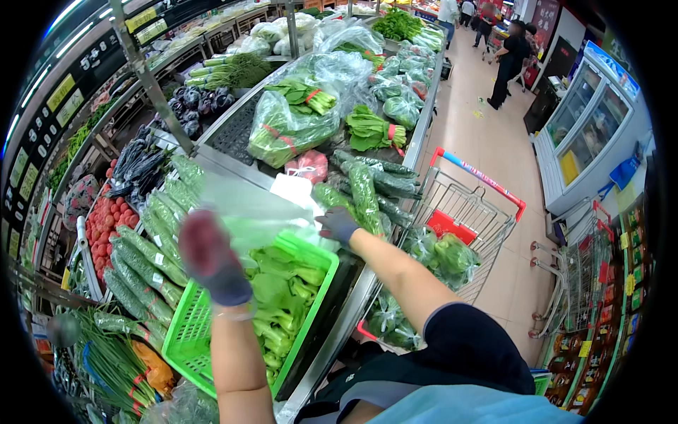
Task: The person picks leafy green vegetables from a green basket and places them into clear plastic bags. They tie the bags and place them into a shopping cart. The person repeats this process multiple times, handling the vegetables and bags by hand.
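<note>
My left hand (214,259), in a grey glove with a dark red coating, is strongly blurred over the left part of a bright green plastic crate (183,339). Leafy green vegetables (286,297) lie in that crate. A thin clear plastic bag (254,212), blurred too, stretches between my two hands above the crate's far end. My right hand (339,225), gloved alike, has its fingers on the right end of the bag, beside plastic-wrapped cucumbers (363,196). Whether my left fingers grip the film cannot be made out. White plastic (291,188) lies just behind the bag.
A shopping cart (471,199) with bagged greens (450,254) stands at my right, against the metal display edge (323,360). Wrapped long gourds (153,254) and tomatoes (108,222) lie left. Bundled greens (291,127) lie ahead. People (508,63) stand in the aisle near a glass-door refrigerator (588,127).
</note>
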Action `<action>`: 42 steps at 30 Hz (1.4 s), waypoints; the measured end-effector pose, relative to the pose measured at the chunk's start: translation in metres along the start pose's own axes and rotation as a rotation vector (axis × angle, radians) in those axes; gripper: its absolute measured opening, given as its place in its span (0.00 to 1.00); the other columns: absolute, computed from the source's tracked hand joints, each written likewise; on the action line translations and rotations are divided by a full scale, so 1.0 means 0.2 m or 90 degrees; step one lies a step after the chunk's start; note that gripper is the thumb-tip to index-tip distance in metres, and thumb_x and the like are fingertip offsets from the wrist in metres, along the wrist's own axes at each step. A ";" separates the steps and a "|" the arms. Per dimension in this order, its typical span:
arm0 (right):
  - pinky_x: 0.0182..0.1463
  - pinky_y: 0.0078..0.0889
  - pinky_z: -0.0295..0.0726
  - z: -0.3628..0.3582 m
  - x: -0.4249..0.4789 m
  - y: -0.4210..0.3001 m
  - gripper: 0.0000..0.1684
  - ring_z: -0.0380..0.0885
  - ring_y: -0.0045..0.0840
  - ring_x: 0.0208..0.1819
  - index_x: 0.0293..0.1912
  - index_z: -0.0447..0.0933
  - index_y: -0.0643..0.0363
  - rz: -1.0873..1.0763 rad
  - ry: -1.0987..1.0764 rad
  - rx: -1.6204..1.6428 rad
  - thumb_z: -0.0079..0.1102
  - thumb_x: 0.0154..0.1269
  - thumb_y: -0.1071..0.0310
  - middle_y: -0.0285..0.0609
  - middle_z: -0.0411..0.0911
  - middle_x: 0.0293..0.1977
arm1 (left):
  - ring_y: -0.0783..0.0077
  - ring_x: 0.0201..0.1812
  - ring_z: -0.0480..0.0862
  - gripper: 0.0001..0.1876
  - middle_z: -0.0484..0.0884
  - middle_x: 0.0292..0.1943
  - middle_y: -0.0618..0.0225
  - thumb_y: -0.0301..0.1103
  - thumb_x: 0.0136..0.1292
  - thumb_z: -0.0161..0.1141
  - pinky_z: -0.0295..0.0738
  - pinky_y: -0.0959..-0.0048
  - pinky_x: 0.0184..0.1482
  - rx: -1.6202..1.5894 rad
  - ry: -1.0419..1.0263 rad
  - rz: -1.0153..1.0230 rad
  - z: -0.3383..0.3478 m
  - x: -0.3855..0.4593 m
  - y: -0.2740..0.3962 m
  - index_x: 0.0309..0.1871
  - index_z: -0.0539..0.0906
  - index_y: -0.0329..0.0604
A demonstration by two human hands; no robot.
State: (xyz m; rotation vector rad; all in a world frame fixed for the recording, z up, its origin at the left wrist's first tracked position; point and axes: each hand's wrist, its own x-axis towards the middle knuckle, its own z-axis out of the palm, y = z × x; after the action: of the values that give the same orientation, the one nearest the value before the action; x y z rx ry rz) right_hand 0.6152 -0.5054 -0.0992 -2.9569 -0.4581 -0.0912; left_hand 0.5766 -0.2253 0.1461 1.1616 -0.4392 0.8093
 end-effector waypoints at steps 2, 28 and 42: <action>0.58 0.41 0.66 0.04 -0.09 0.05 0.35 0.70 0.33 0.55 0.57 0.70 0.47 -0.038 0.035 -0.085 0.61 0.49 0.46 0.42 0.75 0.48 | 0.76 0.43 0.77 0.14 0.78 0.45 0.64 0.28 0.65 0.54 0.74 0.79 0.45 -0.048 0.091 -0.025 -0.04 0.22 0.36 0.52 0.74 0.35; 0.71 0.46 0.50 -0.77 -0.87 -2.13 0.65 0.59 0.36 0.65 0.69 0.48 0.59 -0.147 -0.815 1.800 0.40 0.46 0.18 0.45 0.61 0.64 | 0.69 0.53 0.76 0.19 0.75 0.54 0.60 0.36 0.71 0.40 0.70 0.70 0.56 -0.002 0.285 -0.352 -1.76 -1.01 1.55 0.59 0.70 0.37; 0.40 0.21 0.77 -0.71 -0.95 -2.31 0.17 0.78 0.17 0.32 0.44 0.77 0.64 -0.122 -0.504 0.888 0.67 0.53 0.70 0.37 0.81 0.30 | 0.71 0.40 0.74 0.24 0.76 0.43 0.63 0.36 0.62 0.60 0.70 0.72 0.49 0.246 0.572 -0.347 -2.06 -1.44 1.80 0.59 0.68 0.39</action>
State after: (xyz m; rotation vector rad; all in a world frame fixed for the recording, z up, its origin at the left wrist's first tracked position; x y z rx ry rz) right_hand 0.2881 -0.1471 0.0876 -1.4610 -0.5427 0.9624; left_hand 0.0777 0.1216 0.0286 1.0613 0.7756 0.8529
